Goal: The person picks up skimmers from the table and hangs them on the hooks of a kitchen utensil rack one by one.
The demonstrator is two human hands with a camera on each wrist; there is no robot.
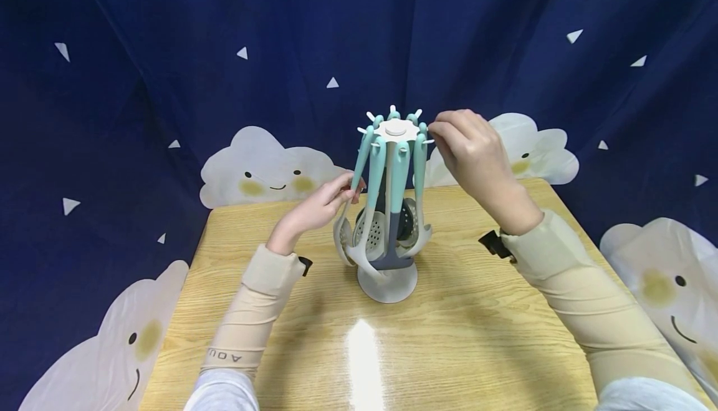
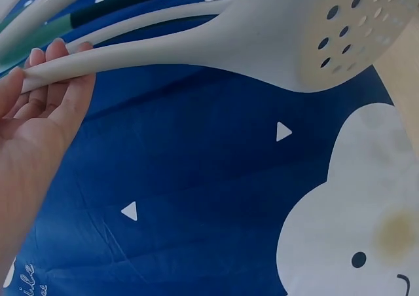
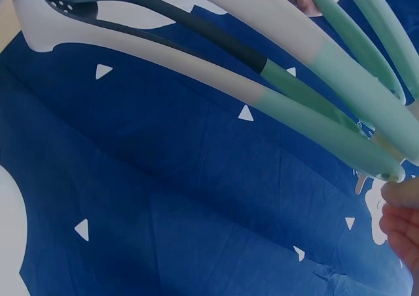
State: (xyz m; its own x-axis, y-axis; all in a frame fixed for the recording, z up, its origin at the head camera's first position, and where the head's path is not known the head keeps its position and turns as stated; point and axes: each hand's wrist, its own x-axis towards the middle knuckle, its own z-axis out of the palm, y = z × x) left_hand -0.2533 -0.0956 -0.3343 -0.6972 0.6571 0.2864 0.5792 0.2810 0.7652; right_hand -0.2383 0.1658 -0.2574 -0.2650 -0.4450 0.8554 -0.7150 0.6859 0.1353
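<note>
A white rotating stand point(image 1: 396, 129) holds several kitchen utensils with mint-green handles, hung in a ring. My left hand point(image 1: 322, 202) is at the stand's left side. In the left wrist view its thumb and fingers hold the pale neck of a skimmer point(image 2: 163, 54), whose broad head has holes. My right hand point(image 1: 471, 149) is raised at the upper right of the stand, fingers bent. In the right wrist view its thumb and fingertips pinch at the top end of a mint-handled utensil point(image 3: 314, 129); the exact contact is partly cut off.
The stand's round white base point(image 1: 387, 283) rests on a wooden table point(image 1: 477, 311). A dark grey turner point(image 1: 392, 255) hangs at the front. Behind the table hangs a dark blue curtain point(image 1: 280, 37) with white triangles and smiling clouds.
</note>
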